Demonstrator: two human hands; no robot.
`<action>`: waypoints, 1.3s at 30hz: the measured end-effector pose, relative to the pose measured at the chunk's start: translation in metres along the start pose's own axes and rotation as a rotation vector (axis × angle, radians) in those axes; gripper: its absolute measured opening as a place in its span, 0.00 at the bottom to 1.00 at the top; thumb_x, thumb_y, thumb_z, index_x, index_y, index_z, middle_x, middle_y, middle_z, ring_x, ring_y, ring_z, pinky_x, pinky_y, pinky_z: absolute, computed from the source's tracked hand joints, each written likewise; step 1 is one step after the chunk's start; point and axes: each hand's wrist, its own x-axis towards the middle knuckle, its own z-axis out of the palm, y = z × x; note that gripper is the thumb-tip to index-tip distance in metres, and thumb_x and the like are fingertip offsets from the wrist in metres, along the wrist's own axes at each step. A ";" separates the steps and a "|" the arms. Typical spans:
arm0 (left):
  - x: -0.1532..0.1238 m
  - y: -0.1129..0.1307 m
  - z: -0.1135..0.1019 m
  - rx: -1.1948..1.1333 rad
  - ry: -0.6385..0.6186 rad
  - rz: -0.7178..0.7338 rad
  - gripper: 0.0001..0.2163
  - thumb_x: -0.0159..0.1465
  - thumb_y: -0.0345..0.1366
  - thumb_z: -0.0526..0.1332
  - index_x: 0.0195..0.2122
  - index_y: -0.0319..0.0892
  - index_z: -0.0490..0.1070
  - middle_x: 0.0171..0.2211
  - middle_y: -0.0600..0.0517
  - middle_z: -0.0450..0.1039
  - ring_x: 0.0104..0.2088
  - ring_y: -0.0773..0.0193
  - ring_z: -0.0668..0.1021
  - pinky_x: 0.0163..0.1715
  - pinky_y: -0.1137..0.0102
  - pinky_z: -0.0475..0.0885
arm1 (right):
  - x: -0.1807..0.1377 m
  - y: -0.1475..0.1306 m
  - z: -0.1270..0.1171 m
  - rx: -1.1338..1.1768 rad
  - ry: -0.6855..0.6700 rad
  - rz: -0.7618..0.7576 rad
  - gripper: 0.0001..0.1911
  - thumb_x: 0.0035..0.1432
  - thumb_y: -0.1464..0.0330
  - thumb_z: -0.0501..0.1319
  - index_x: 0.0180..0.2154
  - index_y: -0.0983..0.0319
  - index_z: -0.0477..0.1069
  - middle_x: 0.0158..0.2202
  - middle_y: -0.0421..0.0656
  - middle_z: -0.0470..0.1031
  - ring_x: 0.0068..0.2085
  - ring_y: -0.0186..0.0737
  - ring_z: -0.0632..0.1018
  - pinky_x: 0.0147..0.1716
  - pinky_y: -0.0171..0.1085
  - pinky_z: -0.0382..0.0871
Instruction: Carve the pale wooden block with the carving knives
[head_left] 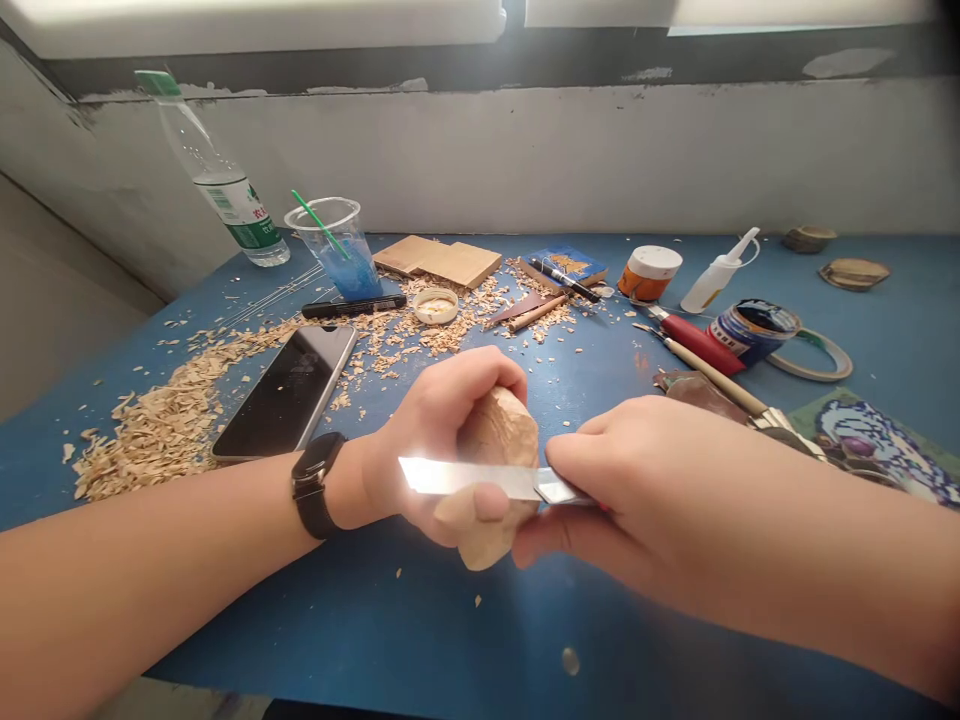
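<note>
My left hand is closed round a pale, rounded piece of carved wood, holding it upright above the table. The tip of the left thumb shows just below a knife blade. My right hand grips a utility knife, its handle mostly hidden in the fingers. The bright blade points left and crosses in front of the wood. Whether its edge touches the wood, I cannot tell. A dark watch sits on my left wrist.
Wood shavings are heaped at left beside a phone. Behind stand a bottle, a plastic cup and thin wooden boards. At right are an orange jar, a squeeze bottle, an open paint pot and tools.
</note>
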 end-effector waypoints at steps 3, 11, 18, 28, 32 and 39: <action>0.002 0.003 -0.001 0.008 -0.020 0.025 0.27 0.66 0.66 0.59 0.43 0.44 0.68 0.30 0.51 0.68 0.29 0.60 0.70 0.31 0.61 0.68 | 0.002 -0.001 0.001 -0.011 -0.021 0.046 0.24 0.71 0.50 0.65 0.26 0.57 0.79 0.18 0.39 0.70 0.19 0.36 0.66 0.24 0.41 0.49; -0.002 -0.004 -0.001 -0.046 0.007 -0.038 0.26 0.70 0.63 0.57 0.44 0.41 0.70 0.27 0.54 0.66 0.25 0.65 0.66 0.26 0.65 0.64 | 0.003 0.004 0.015 -0.216 0.130 0.107 0.23 0.66 0.47 0.69 0.28 0.57 0.74 0.19 0.37 0.65 0.21 0.36 0.60 0.24 0.40 0.44; -0.001 0.001 0.001 -0.077 0.073 -0.152 0.26 0.72 0.63 0.57 0.41 0.41 0.70 0.25 0.55 0.66 0.23 0.66 0.65 0.22 0.67 0.62 | 0.001 0.007 0.024 -0.306 0.265 0.162 0.34 0.68 0.37 0.58 0.27 0.58 0.70 0.19 0.37 0.61 0.20 0.34 0.57 0.26 0.40 0.42; -0.002 -0.001 0.000 -0.098 0.062 -0.236 0.30 0.71 0.69 0.51 0.44 0.44 0.68 0.28 0.53 0.70 0.26 0.63 0.72 0.25 0.66 0.67 | 0.007 0.008 0.016 0.238 0.194 0.214 0.32 0.66 0.40 0.62 0.25 0.57 0.58 0.21 0.35 0.60 0.23 0.32 0.58 0.25 0.38 0.47; 0.000 0.001 -0.003 0.031 -0.064 -0.245 0.33 0.73 0.68 0.50 0.56 0.41 0.68 0.42 0.45 0.77 0.38 0.58 0.77 0.36 0.63 0.75 | 0.008 0.010 0.014 0.589 0.139 0.274 0.26 0.66 0.49 0.64 0.27 0.56 0.56 0.23 0.34 0.59 0.25 0.32 0.58 0.23 0.36 0.49; 0.000 0.046 -0.035 0.268 0.225 -0.088 0.18 0.71 0.50 0.68 0.54 0.43 0.76 0.50 0.46 0.75 0.47 0.57 0.77 0.43 0.64 0.77 | 0.010 0.019 0.014 0.792 0.140 0.369 0.21 0.63 0.56 0.66 0.28 0.57 0.56 0.25 0.32 0.59 0.27 0.31 0.60 0.24 0.35 0.49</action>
